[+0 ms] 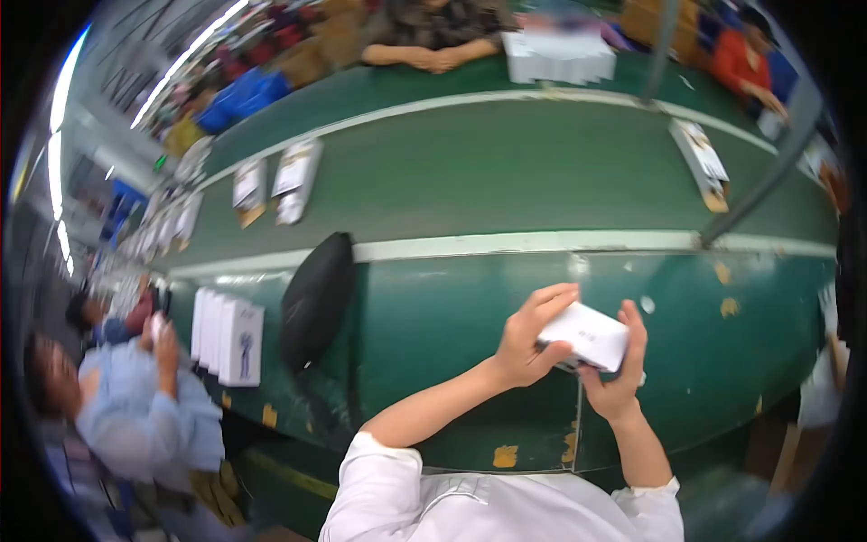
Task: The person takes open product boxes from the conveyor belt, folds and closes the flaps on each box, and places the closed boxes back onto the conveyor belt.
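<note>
A small white box (pixel 591 336) with faint print on its top is held up over the green bench, tilted slightly. My left hand (pixel 536 336) grips its left end, thumb along the near side and fingers behind. On the other end, my right hand (pixel 623 361) is closed round the box, with the fingers up its right side and the thumb at its lower edge. The underside of the box and whatever lies below it are hidden.
A black bag (pixel 318 303) lies left on the bench (pixel 452 307), beside several upright white boxes (pixel 239 343). Beyond runs a green belt (pixel 506 172) carrying open boxes (pixel 296 176). A metal pole (pixel 768 167) rises at right. People sit left and across.
</note>
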Demonstrator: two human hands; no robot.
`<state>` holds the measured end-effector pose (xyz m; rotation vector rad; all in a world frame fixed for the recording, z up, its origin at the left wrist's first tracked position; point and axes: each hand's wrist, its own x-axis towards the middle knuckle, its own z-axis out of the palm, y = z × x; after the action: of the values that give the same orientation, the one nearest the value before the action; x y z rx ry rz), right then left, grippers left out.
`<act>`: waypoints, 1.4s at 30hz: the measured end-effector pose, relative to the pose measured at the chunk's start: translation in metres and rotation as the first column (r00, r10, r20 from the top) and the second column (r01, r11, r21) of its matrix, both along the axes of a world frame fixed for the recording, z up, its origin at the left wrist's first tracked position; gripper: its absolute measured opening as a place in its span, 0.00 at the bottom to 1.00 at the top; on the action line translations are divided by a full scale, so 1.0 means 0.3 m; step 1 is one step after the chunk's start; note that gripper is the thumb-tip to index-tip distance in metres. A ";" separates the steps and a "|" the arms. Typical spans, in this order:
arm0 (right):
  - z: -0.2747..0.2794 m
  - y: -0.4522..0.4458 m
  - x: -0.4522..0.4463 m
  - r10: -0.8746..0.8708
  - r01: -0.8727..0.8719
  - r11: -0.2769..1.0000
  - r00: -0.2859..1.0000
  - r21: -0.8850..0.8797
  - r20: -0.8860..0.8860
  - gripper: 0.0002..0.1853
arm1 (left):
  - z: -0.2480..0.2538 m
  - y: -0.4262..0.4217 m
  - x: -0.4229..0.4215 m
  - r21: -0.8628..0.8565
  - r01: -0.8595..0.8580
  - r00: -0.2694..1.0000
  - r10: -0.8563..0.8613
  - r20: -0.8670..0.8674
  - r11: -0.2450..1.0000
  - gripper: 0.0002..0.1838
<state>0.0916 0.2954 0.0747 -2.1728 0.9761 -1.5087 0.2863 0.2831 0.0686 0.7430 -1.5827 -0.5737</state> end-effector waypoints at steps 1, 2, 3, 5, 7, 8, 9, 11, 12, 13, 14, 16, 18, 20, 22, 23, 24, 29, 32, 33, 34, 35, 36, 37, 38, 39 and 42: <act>-0.055 0.022 0.024 0.028 -0.051 0.986 0.989 0.159 0.144 0.45 | 0.004 0.003 0.009 0.009 -0.029 1.000 0.029 -0.012 1.000 0.33; -0.094 0.039 0.056 0.039 -0.126 0.945 0.960 0.302 0.278 0.49 | 0.002 0.001 0.027 0.007 -0.061 0.998 0.061 -0.025 0.998 0.35; -0.100 0.057 0.086 -0.025 -0.095 0.909 0.960 0.406 0.280 0.48 | -0.001 -0.001 0.046 -0.024 -0.105 0.994 0.105 -0.026 0.994 0.35; -0.133 0.040 0.069 0.009 -0.120 0.824 0.980 0.554 0.198 0.47 | 0.010 0.005 0.087 -0.043 -0.174 0.984 0.176 0.035 0.984 0.36; -0.134 0.018 0.064 0.009 -0.105 0.807 0.986 0.581 0.165 0.46 | 0.044 0.015 0.102 -0.087 -0.248 0.963 0.255 0.086 0.965 0.33; -0.112 0.031 0.073 -0.034 -0.090 0.810 0.979 0.579 0.200 0.44 | 0.057 0.023 0.114 -0.080 -0.270 0.956 0.277 0.096 0.960 0.32; -0.074 0.043 0.063 -0.034 -0.042 0.831 0.991 0.554 0.127 0.43 | 0.068 0.027 0.130 -0.069 -0.290 0.950 0.295 0.102 0.955 0.31; -0.018 0.028 0.008 -0.045 0.040 0.882 0.999 0.469 -0.001 0.40 | 0.110 0.034 0.168 -0.118 -0.368 0.919 0.380 0.106 0.922 0.22; -0.013 0.016 -0.045 -0.054 0.071 0.908 0.997 0.412 -0.052 0.39 | 0.121 0.038 0.215 -0.158 -0.400 0.901 0.419 0.113 0.903 0.20; -0.010 0.002 -0.109 -0.106 0.117 0.898 0.993 0.424 -0.049 0.37 | 0.133 0.048 0.282 -0.197 -0.432 0.880 0.459 0.122 0.880 0.17; -0.020 -0.027 -0.203 -0.162 0.168 0.882 0.985 0.440 -0.053 0.36 | 0.140 0.054 0.334 -0.229 -0.458 0.861 0.493 0.128 0.859 0.15; -0.043 -0.107 -0.423 -0.186 0.165 0.869 0.983 0.466 -0.002 0.34 | 0.189 0.084 0.463 -0.228 -0.545 0.806 0.579 0.121 0.807 0.14; -0.069 -0.185 -0.690 -0.341 0.398 0.859 0.914 0.322 -0.219 0.34 | 0.150 0.084 0.591 -0.271 -0.592 0.739 0.645 0.194 0.759 0.15; -0.067 -0.249 -0.924 -0.487 0.595 0.787 0.761 0.164 -0.430 0.34 | 0.129 0.092 0.684 -0.189 -0.627 0.703 0.654 0.280 0.755 0.13; -0.051 -0.299 -1.130 -0.555 0.700 0.710 0.624 0.078 -0.550 0.35 | 0.115 0.099 0.723 -0.116 -0.688 0.640 0.675 0.368 0.716 0.11; -0.048 -0.323 -1.214 -0.555 0.726 0.682 0.594 0.091 -0.582 0.35 | 0.079 0.087 0.739 -0.106 -0.696 0.629 0.674 0.387 0.710 0.10; -0.058 -0.344 -1.301 -0.550 0.751 0.651 0.565 0.107 -0.615 0.35 | 0.049 0.075 0.735 -0.051 -0.725 0.615 0.678 0.403 0.687 0.08; -0.176 -0.388 -1.438 -0.532 0.766 0.641 0.398 -0.048 -0.747 0.35 | -0.039 0.024 0.556 0.093 -0.676 0.681 0.572 0.457 0.731 0.14; -0.148 -0.426 -1.389 -0.563 0.803 0.591 0.340 -0.079 -0.753 0.35 | -0.109 -0.013 0.426 0.172 -0.584 0.771 0.475 0.423 0.794 0.18; -0.152 -0.445 -1.405 -0.578 0.813 0.575 0.321 -0.095 -0.750 0.35 | -0.134 -0.031 0.392 0.215 -0.543 0.809 0.438 0.392 0.812 0.16; -0.155 -0.452 -1.416 -0.589 0.819 0.563 0.305 -0.109 -0.748 0.35 | -0.151 -0.050 0.372 0.233 -0.519 0.830 0.419 0.369 0.823 0.15; -0.147 -0.469 -1.434 -0.593 0.805 0.580 0.313 -0.124 -0.742 0.33 | -0.167 -0.068 0.356 0.249 -0.499 0.846 0.405 0.347 0.830 0.15; -0.140 -0.485 -1.452 -0.582 0.809 0.578 0.317 -0.106 -0.749 0.33 | -0.183 -0.083 0.351 0.261 -0.485 0.858 0.396 0.327 0.835 0.15; -0.133 -0.504 -1.477 -0.570 0.811 0.578 0.325 -0.088 -0.754 0.32 | -0.198 -0.099 0.351 0.254 -0.486 0.857 0.399 0.326 0.836 0.14; -0.126 -0.526 -1.498 -0.556 0.810 0.583 0.336 -0.069 -0.760 0.32 | -0.211 -0.110 0.352 0.206 -0.493 0.845 0.410 0.343 0.845 0.13; -0.135 -0.550 -1.536 -0.563 0.795 0.600 0.339 -0.090 -0.754 0.31 | -0.220 -0.122 0.357 0.153 -0.503 0.830 0.426 0.360 0.851 0.12; -0.195 -0.635 -1.719 -0.541 0.788 0.608 0.324 -0.095 -0.776 0.29 | -0.209 -0.128 0.365 0.042 -0.525 0.790 0.469 0.396 0.850 0.10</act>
<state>-0.4241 0.1049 0.0162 -2.2269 2.4936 -0.4331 0.3958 0.2446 0.0060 1.4021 -1.5995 -0.1582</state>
